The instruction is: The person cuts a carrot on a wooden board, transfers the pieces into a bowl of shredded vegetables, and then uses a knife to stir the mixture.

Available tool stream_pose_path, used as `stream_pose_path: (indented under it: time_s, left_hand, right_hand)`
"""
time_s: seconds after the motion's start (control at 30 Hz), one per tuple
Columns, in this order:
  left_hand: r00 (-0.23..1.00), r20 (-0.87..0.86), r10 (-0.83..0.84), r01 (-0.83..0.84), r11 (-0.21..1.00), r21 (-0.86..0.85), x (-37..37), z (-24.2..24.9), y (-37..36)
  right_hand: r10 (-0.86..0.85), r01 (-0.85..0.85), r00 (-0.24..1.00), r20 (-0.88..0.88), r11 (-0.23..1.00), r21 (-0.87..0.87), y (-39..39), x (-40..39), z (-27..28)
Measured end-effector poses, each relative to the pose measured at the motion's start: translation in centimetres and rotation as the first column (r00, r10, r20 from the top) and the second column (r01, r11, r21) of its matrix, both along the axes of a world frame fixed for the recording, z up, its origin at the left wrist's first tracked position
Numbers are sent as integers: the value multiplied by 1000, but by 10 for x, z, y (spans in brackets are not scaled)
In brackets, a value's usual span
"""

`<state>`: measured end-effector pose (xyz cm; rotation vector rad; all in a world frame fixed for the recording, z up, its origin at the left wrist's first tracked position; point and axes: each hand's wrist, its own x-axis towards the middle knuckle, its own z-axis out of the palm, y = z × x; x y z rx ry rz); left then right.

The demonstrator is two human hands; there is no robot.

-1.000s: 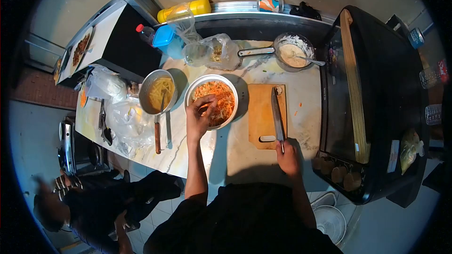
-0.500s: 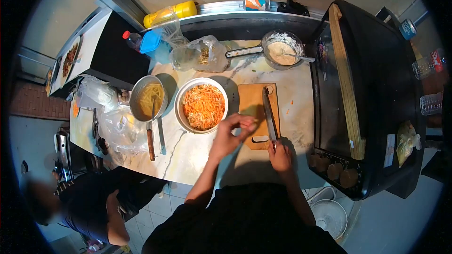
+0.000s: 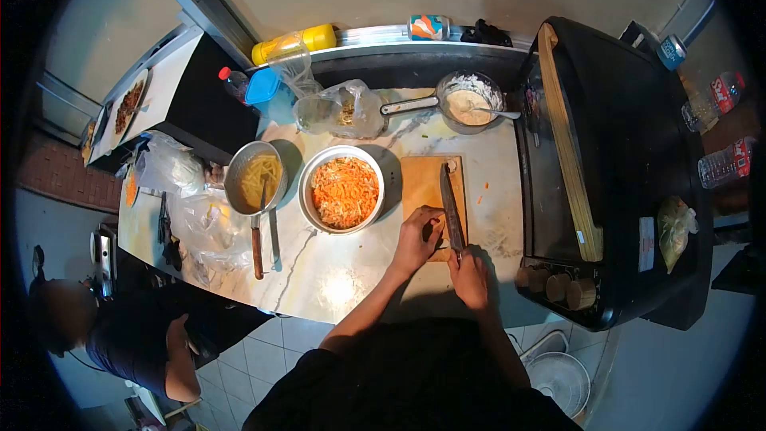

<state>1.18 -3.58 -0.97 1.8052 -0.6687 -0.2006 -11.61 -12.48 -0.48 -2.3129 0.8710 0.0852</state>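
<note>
My right hand (image 3: 469, 278) is closed round the handle of a long kitchen knife (image 3: 452, 206). The blade points away from me over the right side of a wooden cutting board (image 3: 419, 183). Beside the blade, my left hand (image 3: 416, 243) is curled over the lower part of the board with its fingers drawn together; what they pinch is too small and hidden to name. A small pale lump (image 3: 453, 165) lies at the board's far end. Left of the board stands a white bowl (image 3: 381, 189) full of shredded orange and white food.
A pot (image 3: 233, 183) holds yellow strips and a wooden-handled utensil (image 3: 257, 247). Behind are a plastic bag (image 3: 367, 108) and a saucepan of batter (image 3: 469, 108) with a spoon. A black oven (image 3: 630, 160) stands right. Another person (image 3: 136, 343) is at the lower left.
My left hand has come down from above the board to its lower part, beside the knife. My right hand keeps hold of the knife. The camera view has shifted slightly.
</note>
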Motion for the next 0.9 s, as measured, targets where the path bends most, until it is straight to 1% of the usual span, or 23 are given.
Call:
stream_pose_path:
  time_s: [0.03, 0.07, 0.1, 0.17, 0.23, 0.33, 0.47, 0.5, 0.53, 0.57, 0.6, 0.63, 0.67, 0.73, 0.8, 0.87, 0.9]
  left_hand:
    - [999, 48, -11, 11, 1000, 9, 0, 0, -1]
    - [996, 77, -33, 32, 999, 24, 1, 0, 0]
    - [996, 80, -32, 31, 999, 21, 3, 0, 0]
    - [998, 47, -45, 45, 999, 13, 7, -1, -1]
    - [997, 59, -45, 44, 999, 17, 14, -5, -2]
    - [995, 82, -52, 52, 999, 10, 25, -6, -5]
    - [994, 97, -51, 50, 999, 5, 27, -7, -8]
    - [994, 101, -51, 51, 999, 3, 27, -9, -8]
    - [992, 129, -17, 14, 1000, 24, 25, -10, -8]
    - [988, 156, 16, -23, 999, 44, 23, -12, -8]
    - [987, 157, 16, -22, 999, 43, 21, -9, -8]
    - [982, 175, 68, -80, 995, 65, 18, -7, -10]
    - [974, 194, 120, -138, 987, 84, 15, -4, -10]
    - [977, 167, 133, -149, 985, 90, 11, 6, -11]
    - [980, 137, 144, -158, 983, 98, 9, 8, -11]
    - [967, 212, 139, -164, 981, 107, 7, 2, -11]
    - [968, 208, 142, -167, 980, 107, 7, -3, -10]
  right_hand:
    - [3, -3, 1000, 4, 1000, -1, 0, 1, 2]
    - [-1, 0, 999, 32, 999, 34, -2, 2, 4]
    - [-6, 2, 998, 58, 998, 68, -3, 2, 6]
    - [-13, 9, 999, 52, 997, 79, -7, 2, 15]
    - [-18, 14, 999, 47, 996, 91, -11, 5, 18]
    - [-3, -14, 987, 160, 994, 106, -21, 9, 10]
    - [5, -13, 981, 192, 999, 41, -25, 21, -4]
    - [1, -18, 984, 178, 995, 94, -25, 27, 2]
    - [-2, -22, 987, 163, 989, 146, -24, 30, 5]
    - [-3, -21, 986, 167, 989, 144, -23, 32, 5]
    - [-5, -21, 971, 240, 994, 107, -21, 33, 3]
    - [-3, -20, 950, 311, 997, 71, -21, 34, 3]
    - [-2, -21, 950, 312, 997, 69, -22, 34, 4]
    - [15, -28, 970, 243, 998, 48, -23, 34, 10]
    - [4, -18, 968, 250, 998, 56, -25, 31, 8]
    - [-3, -13, 968, 249, 998, 66, -25, 27, 3]
    - [-1, -2, 955, 297, 1000, 11, -26, 25, 1]
